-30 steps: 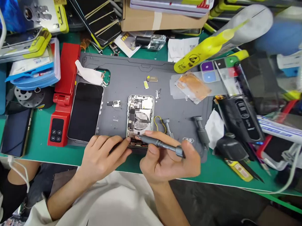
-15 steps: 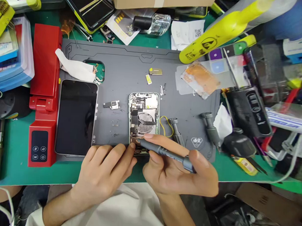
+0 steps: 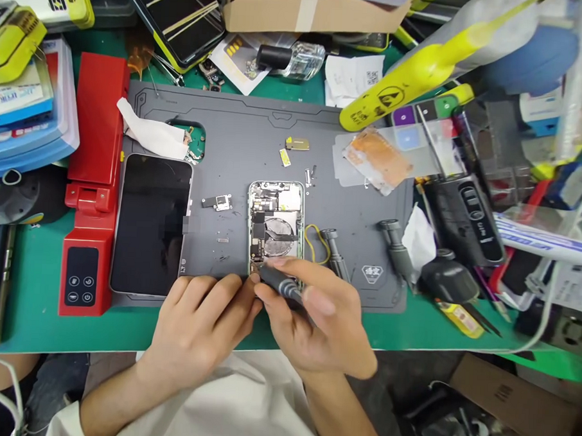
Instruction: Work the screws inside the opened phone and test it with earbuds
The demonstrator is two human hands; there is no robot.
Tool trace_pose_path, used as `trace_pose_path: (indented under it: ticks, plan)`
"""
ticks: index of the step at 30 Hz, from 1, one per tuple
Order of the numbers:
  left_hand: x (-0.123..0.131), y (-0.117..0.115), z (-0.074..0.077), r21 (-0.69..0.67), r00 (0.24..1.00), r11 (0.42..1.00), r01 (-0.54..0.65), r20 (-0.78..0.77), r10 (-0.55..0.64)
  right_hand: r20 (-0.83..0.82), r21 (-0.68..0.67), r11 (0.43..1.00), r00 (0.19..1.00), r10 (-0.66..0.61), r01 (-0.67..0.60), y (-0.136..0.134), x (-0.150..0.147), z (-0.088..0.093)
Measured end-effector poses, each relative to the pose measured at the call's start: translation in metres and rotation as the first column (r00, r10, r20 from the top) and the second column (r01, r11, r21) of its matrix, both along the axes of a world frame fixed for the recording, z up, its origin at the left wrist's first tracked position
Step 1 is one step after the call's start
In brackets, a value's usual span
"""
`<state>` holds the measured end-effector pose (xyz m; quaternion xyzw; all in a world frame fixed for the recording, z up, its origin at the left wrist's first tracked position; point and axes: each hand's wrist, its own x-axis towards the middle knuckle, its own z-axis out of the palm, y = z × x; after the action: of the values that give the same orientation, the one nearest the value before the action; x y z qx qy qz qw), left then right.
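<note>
An opened phone body (image 3: 277, 227) lies on the grey mat (image 3: 226, 151), its inner parts showing. My right hand (image 3: 315, 315) is closed on a dark grey screwdriver (image 3: 281, 283), whose tip meets the lower left part of the phone. My left hand (image 3: 204, 317) has its fingers bent together at the phone's lower left corner; whether they grip the phone is hidden. Left of the phone sit a small metal-and-black part (image 3: 217, 202) and a black screen (image 3: 150, 225). Above it are a gold plate (image 3: 297, 144) and a small yellow-marked piece (image 3: 284, 157).
A red device (image 3: 88, 248) stands along the mat's left edge. Grey cylinders (image 3: 335, 252) and a yellow band (image 3: 314, 235) lie right of the phone. A yellow tube (image 3: 393, 94) reaches over the mat's upper right. Tools crowd the right side.
My right hand has moved left and curled more over the screwdriver, which now shows less of its handle. My left hand stays at the phone's corner. The view has shifted slightly.
</note>
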<state>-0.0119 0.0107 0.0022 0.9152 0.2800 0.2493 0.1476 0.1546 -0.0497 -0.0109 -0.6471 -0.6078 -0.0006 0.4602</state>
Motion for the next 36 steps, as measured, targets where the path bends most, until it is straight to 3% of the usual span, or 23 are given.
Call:
trace_pose_path:
  ticks: [6,10,19,23,26,31,34,36]
  plan:
    - [-0.002,0.000,-0.001,0.013,1.000,1.000,-0.004,-0.005,0.004,0.086,0.187,0.978,0.993,0.078,-0.093,0.014,0.001,-0.007]
    - [-0.002,0.000,-0.001,0.021,1.000,1.000,-0.014,-0.003,0.014,0.051,0.183,0.983,0.999,0.013,-0.022,0.011,0.000,-0.011]
    - [-0.002,-0.001,0.002,-0.007,0.999,0.999,-0.051,0.017,0.051,-0.097,0.203,0.979,0.994,0.044,-0.024,0.009,0.000,-0.019]
    - [-0.002,-0.003,0.001,-0.024,0.994,0.994,-0.108,0.015,0.109,-0.178,0.207,0.978,0.984,0.003,0.035,0.008,0.000,-0.017]
    - [0.000,-0.003,0.001,-0.016,0.991,0.992,-0.124,0.039,0.125,-0.330,0.236,0.970,0.944,0.025,0.057,0.005,0.000,-0.014]
    - [0.002,-0.001,0.000,0.013,0.993,0.994,-0.111,0.041,0.110,-0.419,0.229,0.972,0.896,0.145,-0.050,0.001,-0.002,-0.015]
    - [0.002,-0.001,-0.001,0.032,0.993,0.994,-0.105,0.056,0.103,-0.508,0.270,0.962,0.856,0.099,0.049,0.000,-0.002,-0.004]
    - [0.002,-0.001,-0.001,0.048,0.994,0.994,-0.101,0.058,0.098,-0.650,0.217,0.964,0.759,0.024,0.155,-0.001,0.001,0.011]
